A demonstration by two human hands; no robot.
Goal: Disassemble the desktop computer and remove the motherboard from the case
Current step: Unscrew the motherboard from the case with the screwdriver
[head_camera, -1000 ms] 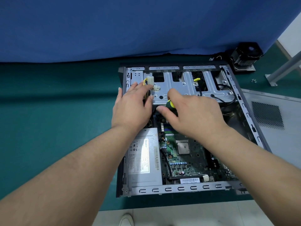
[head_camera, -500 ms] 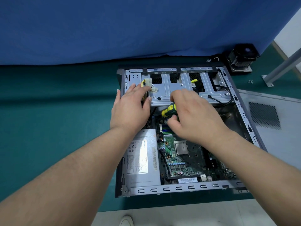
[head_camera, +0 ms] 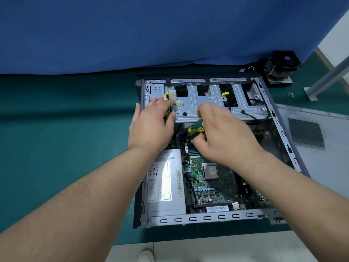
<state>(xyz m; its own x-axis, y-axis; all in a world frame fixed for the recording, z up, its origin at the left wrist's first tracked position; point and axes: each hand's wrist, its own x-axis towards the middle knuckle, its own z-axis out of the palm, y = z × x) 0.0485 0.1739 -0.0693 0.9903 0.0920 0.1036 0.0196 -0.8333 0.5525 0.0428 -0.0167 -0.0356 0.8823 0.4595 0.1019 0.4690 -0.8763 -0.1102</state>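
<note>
Open grey metal computer case (head_camera: 207,217) lying at the green table's near edge; green motherboard (head_camera: 207,188) seated inside, beside the silver power supply (head_camera: 166,184). Left hand (head_camera: 151,125), fingers flat, rests on the drive cage (head_camera: 204,103); right hand (head_camera: 224,137) grasps a yellow-green screwdriver (head_camera: 196,127).

The right hand (head_camera: 224,135) hides the screwdriver (head_camera: 196,127) tip.
</note>
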